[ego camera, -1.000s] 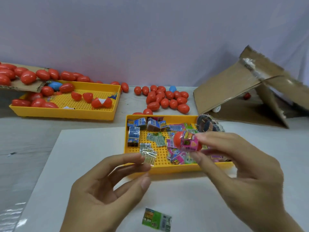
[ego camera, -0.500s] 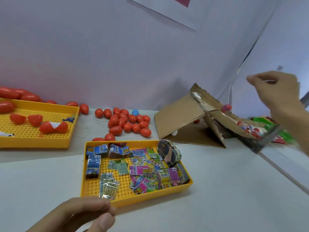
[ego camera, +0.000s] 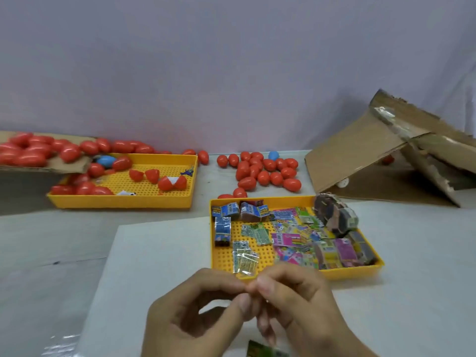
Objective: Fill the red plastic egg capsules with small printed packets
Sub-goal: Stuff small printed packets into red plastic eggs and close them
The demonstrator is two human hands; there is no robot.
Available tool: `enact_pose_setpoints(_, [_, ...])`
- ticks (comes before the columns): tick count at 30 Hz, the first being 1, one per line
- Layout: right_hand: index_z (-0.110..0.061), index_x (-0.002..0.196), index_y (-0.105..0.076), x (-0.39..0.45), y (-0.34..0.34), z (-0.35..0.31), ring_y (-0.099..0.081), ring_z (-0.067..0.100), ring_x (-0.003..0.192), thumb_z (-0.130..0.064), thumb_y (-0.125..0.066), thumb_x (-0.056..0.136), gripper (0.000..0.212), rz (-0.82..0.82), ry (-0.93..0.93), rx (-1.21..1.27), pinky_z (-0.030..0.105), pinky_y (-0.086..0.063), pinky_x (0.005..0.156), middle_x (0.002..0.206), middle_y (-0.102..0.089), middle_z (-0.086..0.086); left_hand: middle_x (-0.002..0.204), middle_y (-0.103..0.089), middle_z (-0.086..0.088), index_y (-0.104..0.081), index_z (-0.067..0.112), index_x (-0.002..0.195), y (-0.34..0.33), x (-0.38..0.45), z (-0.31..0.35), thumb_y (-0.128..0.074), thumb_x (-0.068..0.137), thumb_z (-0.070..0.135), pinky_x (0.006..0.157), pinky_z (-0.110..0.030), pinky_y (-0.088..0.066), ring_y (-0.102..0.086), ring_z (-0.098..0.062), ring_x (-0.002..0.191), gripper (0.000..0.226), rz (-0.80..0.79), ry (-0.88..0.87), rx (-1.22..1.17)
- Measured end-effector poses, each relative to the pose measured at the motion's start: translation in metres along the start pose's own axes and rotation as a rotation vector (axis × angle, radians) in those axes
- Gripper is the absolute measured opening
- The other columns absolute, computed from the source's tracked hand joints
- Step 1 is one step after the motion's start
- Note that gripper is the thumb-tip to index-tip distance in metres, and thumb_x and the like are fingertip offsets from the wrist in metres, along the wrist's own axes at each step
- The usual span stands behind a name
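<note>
My left hand and my right hand meet fingertip to fingertip low in the middle, over a white sheet. Nothing shows between the touching fingers. A green printed packet lies on the sheet just below them, partly cut off by the frame edge. Right behind the hands stands a yellow tray full of small printed packets. Closed red egg capsules lie loose on the table behind that tray. An opened red capsule rests in a second yellow tray at the left.
A cardboard flap heaped with red capsules overhangs the left tray's back corner. A tilted cardboard box stands at the back right. One blue egg sits among the loose red ones, another in the left tray. A wall closes the far side.
My right hand, which held a filled capsule and then reached over the cardboard box at the right, is back at my left hand without it. The view swung right, then back.
</note>
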State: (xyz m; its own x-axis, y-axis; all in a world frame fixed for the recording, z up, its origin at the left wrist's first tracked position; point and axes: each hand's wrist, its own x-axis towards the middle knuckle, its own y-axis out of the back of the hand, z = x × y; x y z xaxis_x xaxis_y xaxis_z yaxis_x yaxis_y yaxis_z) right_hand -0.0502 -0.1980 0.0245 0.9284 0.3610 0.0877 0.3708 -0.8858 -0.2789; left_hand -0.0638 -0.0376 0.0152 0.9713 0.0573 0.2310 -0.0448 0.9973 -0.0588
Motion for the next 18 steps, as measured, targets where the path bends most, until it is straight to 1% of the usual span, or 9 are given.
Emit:
enact_pose_setpoints(1, [-0.009,0.082,-0.074,-0.001,-0.002,0.006,-0.059,0.017,0.049,-0.043,-0.080,0.077,0.035,-0.012,-0.022,0.004,0.024,-0.047,0.045,0.066,-0.068,0.011,0.074,-0.070,-0.014,-0.077,0.012,0.072,0.002,0.000,0.004,-0.090,0.061,0.014,0.059,-0.031,-0.057,-0.071,-0.027,0.067,0.018,-0.003,-0.033,-0.010])
enact_pose_setpoints(3, [-0.006,0.081,-0.074,-0.002,-0.002,0.012,-0.059,0.022,0.049,-0.046,-0.087,0.068,0.044,0.016,-0.047,0.013,0.027,-0.048,0.046,0.064,-0.066,0.017,0.077,-0.069,-0.009,-0.077,0.018,0.073,0.006,0.000,0.002,-0.083,0.064,0.026,0.059,-0.024,-0.054,-0.070,-0.023,0.068,0.013,-0.057,-0.034,0.027])
enact_pose_setpoints(5, [-0.003,0.076,-0.073,0.001,0.002,0.015,-0.057,0.027,0.047,-0.051,-0.093,0.051,0.058,0.097,-0.077,0.052,0.030,-0.047,0.044,0.063,-0.063,0.022,0.080,-0.070,-0.005,-0.077,0.021,0.077,0.015,0.003,0.001,-0.079,0.072,0.024,0.063,-0.027,-0.056,-0.071,-0.023,0.071,0.006,-0.091,-0.064,0.056])
enact_pose_setpoints(7, [-0.002,0.073,-0.072,0.003,0.002,0.017,-0.056,0.029,0.046,-0.054,-0.095,0.041,0.064,0.146,-0.099,0.049,0.031,-0.047,0.043,0.062,-0.062,0.025,0.079,-0.070,-0.007,-0.076,0.017,0.079,0.023,0.014,0.003,-0.077,0.077,0.020,0.064,-0.034,-0.058,-0.071,-0.027,0.070,0.004,-0.047,-0.096,0.063])
enact_pose_setpoints(8, [-0.002,0.072,-0.073,0.004,0.001,0.017,-0.056,0.029,0.046,-0.054,-0.094,0.039,0.065,0.140,-0.113,0.043,0.031,-0.047,0.043,0.061,-0.062,0.026,0.077,-0.070,-0.007,-0.075,0.014,0.079,0.028,0.024,0.005,-0.077,0.077,0.018,0.065,-0.036,-0.059,-0.071,-0.028,0.070,0.005,0.000,-0.109,0.068])
enact_pose_setpoints(11, [-0.003,0.071,-0.073,0.006,-0.001,0.015,-0.059,0.028,0.048,-0.046,-0.090,0.045,0.054,0.097,-0.144,0.009,0.029,-0.050,0.046,0.063,-0.064,0.026,0.071,-0.071,-0.007,-0.075,0.010,0.081,0.048,0.074,0.009,-0.076,0.082,0.007,0.067,-0.035,-0.060,-0.072,-0.026,0.069,0.005,0.165,-0.097,0.113])
enact_pose_setpoints(14, [-0.004,0.067,-0.074,0.010,-0.003,0.013,-0.059,0.025,0.048,-0.038,-0.082,0.047,0.041,0.057,-0.171,0.022,0.024,-0.048,0.046,0.063,-0.065,0.025,0.071,-0.072,-0.004,-0.072,0.008,0.085,0.062,0.141,0.014,-0.071,0.087,0.005,0.072,-0.033,-0.061,-0.072,-0.021,0.071,0.004,0.194,-0.095,0.315])
enact_pose_setpoints(16, [-0.006,0.066,-0.074,0.012,-0.003,0.011,-0.060,0.023,0.049,-0.039,-0.081,0.046,0.039,0.034,-0.195,0.002,0.022,-0.047,0.048,0.063,-0.067,0.022,0.073,-0.071,-0.002,-0.071,0.013,0.084,0.063,0.188,0.010,-0.072,0.087,0.007,0.070,-0.029,-0.059,-0.071,-0.016,0.070,0.007,0.207,-0.065,0.451])
enact_pose_setpoints(18, [-0.008,0.067,-0.075,0.014,-0.002,0.011,-0.064,0.020,0.054,-0.041,-0.084,0.045,0.041,0.000,-0.228,-0.021,0.022,-0.049,0.053,0.064,-0.069,0.020,0.077,-0.069,-0.001,-0.070,0.014,0.085,0.056,0.233,0.003,-0.072,0.086,0.008,0.073,-0.031,-0.057,-0.068,-0.016,0.074,0.006,0.216,-0.059,0.573])
